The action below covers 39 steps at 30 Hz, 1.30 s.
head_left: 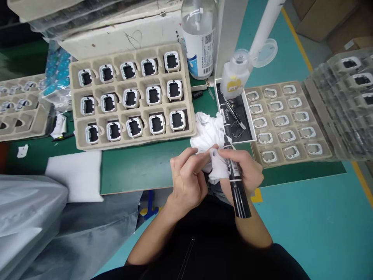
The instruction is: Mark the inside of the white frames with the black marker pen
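My left hand [186, 177] and my right hand [244, 171] meet at the near edge of the green mat [140, 167], both pinching a crumpled white cloth [208, 132]. A black marker pen [234, 175] lies across my right hand, held along its fingers with its end pointing toward me. What the cloth wraps between my fingertips is hidden. Left of the cloth sits a pulp tray [132, 146] filled with white-framed black parts [157, 123]. To the right lies a second pulp tray [291, 160] holding empty white frames [287, 136].
A large clear bottle [199, 39] and a small dispenser bottle [234, 74] stand behind a black tray with tweezers [237, 116]. Stacked clear trays [349, 97] sit far right, another pulp tray [20, 116] far left, white foam [75, 173] near left.
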{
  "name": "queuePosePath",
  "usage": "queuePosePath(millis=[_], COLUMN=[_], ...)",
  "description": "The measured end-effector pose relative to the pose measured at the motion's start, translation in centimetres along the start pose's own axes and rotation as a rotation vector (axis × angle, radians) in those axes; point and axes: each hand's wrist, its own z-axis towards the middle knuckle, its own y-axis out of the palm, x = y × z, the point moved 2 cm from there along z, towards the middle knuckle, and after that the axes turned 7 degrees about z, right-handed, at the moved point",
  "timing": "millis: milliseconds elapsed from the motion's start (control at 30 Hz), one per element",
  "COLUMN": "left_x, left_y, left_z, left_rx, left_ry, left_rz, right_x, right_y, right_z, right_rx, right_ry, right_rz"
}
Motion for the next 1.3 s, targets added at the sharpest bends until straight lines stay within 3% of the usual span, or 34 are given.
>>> queuePosePath(millis=[467,600,833,1000,1133,1300], left_x=[-0.4,-0.4,-0.5,-0.8,-1.0,-0.8], left_y=[0.2,0.2,0.1,-0.5,-0.6,-0.6], left_z=[-0.4,-0.5,-0.1,-0.3,-0.7,-1.0], left_rx=[-0.004,-0.005,-0.015,-0.123,-0.139,-0.059], left_ry=[0.019,-0.001,-0.012,-0.047,-0.082,-0.115], left_rz=[-0.034,-0.038,-0.089,-0.258,-0.374,-0.403], right_x=[0.1,0.0,0.1,1.6,1.9,1.5], right_y=[-0.5,-0.4,-0.2,-0.8,-0.9,-0.9], right_z=[0.1,0.3,0.5,1.1,1.1,1.0], right_rx=[-0.031,-0.063,-0.038,0.07,0.032,-0.073], right_ry=[-0.006,-0.067,-0.105,-0.002,-0.03,-0.062], right_rz=[-0.094,-0.07,-0.111,-0.178,-0.166,-0.222])
